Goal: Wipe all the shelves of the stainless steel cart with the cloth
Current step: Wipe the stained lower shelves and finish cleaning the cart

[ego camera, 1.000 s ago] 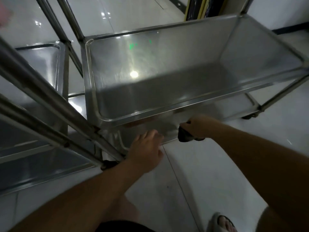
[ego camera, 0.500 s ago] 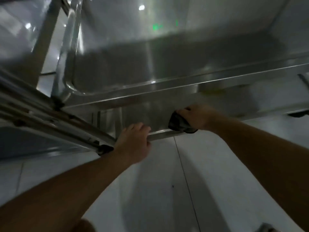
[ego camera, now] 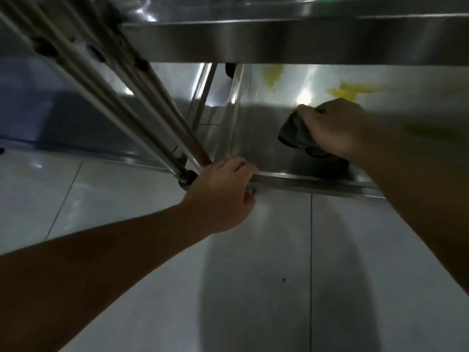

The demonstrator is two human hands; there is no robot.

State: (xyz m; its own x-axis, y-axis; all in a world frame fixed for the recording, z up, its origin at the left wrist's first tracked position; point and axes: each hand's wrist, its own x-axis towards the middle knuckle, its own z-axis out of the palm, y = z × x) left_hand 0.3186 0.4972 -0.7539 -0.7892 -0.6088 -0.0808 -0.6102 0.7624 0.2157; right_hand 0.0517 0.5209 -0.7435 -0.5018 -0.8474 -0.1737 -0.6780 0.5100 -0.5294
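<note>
The stainless steel cart fills the upper half of the view. Its upper shelf (ego camera: pixel 279 44) runs across the top, and the bottom shelf (ego camera: pixel 264 138) lies below it, close to the floor. Yellow smears (ego camera: pixel 352 90) mark the bottom shelf's far part. My right hand (ego camera: pixel 335 128) is shut on a dark cloth (ego camera: pixel 294 135) and presses it onto the bottom shelf just in front of the smears. My left hand (ego camera: pixel 225 191) grips the front rim (ego camera: pixel 317 184) of the bottom shelf at its left corner, beside the cart's leg (ego camera: pixel 162 123).
A second steel cart (ego camera: pixel 63 110) stands close on the left, its legs touching or nearly touching the first cart's corner. A caster (ego camera: pixel 186 177) sits at that corner. Pale glossy floor tiles (ego camera: pixel 253 275) spread below, with my shadow on them.
The view has dropped from the upper shelf to the bottom one. My right hand has carried the cloth from the front rim inward onto the bottom shelf. My left hand stays on the rim.
</note>
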